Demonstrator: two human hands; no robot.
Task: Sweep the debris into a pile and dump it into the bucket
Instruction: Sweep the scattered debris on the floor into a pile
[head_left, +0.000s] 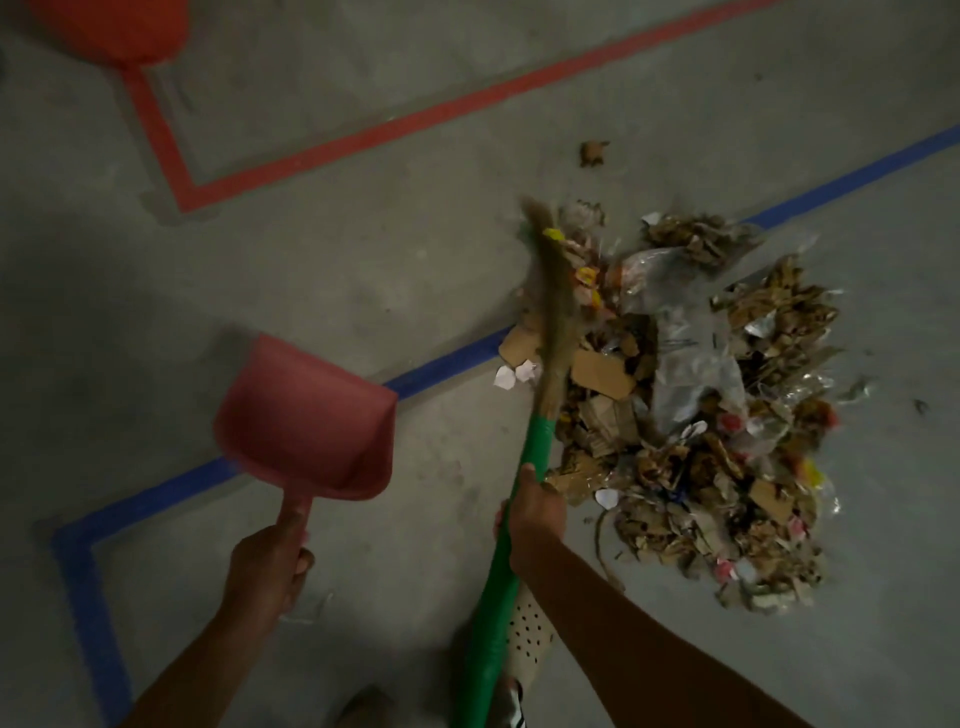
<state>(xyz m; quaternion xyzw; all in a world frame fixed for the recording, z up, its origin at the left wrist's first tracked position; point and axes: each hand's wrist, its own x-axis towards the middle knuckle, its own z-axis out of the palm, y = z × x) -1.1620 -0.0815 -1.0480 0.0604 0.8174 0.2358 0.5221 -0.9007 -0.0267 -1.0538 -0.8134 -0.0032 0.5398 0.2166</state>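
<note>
At the upper left of the frame the bucket (104, 31) is cut off by the edge, so only its rounded orange-red side shows. Below it a blue tape line (88, 571) turns a corner on the grey concrete floor (337, 260).

My left hand (270, 566), lower left of centre, is curled around the handle of a pink-red dustpan (306, 415), with the thumb lying along the stem. The pan's open mouth points toward the upper right. I cannot tell whether it touches the floor.

A red tape line (415, 117) runs above it toward the upper right.

At the centre my right hand (535, 514) is wrapped around the green handle of the broom (498, 571). The handle's lower end runs out of the bottom edge beside a pale perforated shoe (527, 629). The brown bristles are smeared by motion blur and lie against the left edge of the debris (701, 415).

My hands are well apart, each on its own tool.

The debris sits right of centre, across the blue line. It is a loose heap of dry brown leaves, cardboard scraps, clear plastic, white paper bits and red and yellow wrappers. Any print on the wrappers is too blurred to read. One brown scrap (594, 153) lies apart, above the heap.
</note>
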